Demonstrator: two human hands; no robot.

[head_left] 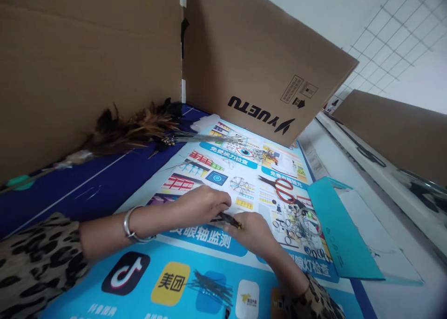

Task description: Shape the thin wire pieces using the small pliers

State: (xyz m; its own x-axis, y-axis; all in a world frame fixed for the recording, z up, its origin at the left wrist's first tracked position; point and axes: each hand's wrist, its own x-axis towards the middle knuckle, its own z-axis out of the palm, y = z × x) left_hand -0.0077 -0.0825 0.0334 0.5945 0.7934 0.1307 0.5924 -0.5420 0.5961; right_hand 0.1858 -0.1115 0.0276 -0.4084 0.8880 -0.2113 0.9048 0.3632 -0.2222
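Note:
My left hand (200,206) and my right hand (254,233) meet over a printed blue and white poster (195,263) on the table. Together they pinch a thin dark feather piece with a small gold tip (230,220); both hands have their fingers closed on it. A silver bangle (130,226) circles my left wrist. Just beyond my hands lies a small wire wheel shape (240,185). Red-handled scissors (284,191) lie to the right of it, and a heap of small metal rings and wire (296,226) sits by my right hand.
A bundle of brown feathers (132,125) with long wires (206,137) lies at the back left. A pile of dark feather strips (211,286) lies near me. A teal card (337,230) lies to the right. Cardboard walls (258,58) enclose the back.

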